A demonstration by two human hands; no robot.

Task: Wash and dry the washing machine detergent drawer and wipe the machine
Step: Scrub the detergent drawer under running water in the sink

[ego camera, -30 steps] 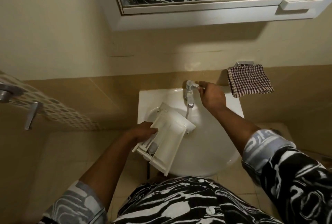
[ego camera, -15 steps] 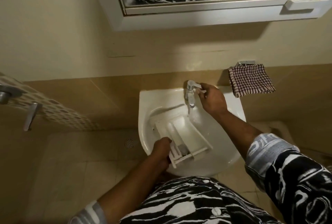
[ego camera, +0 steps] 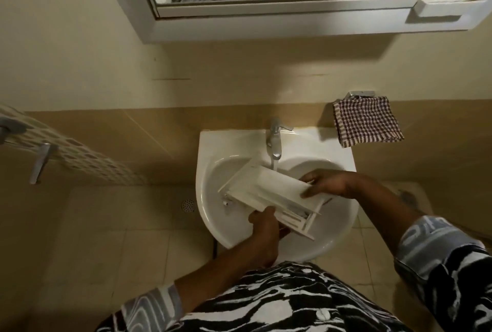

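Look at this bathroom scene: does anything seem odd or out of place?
Only the detergent drawer stands out: a washing machine part held tilted over the sink under the running tap. The left hand and right hand grip it. Nothing looks spilled or broken.

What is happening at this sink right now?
A person holds a white plastic detergent drawer over the white sink with both hands: the left hand grips its near edge, the right hand its right end. Water runs from the chrome tap onto the drawer. A checked cloth hangs on the wall.
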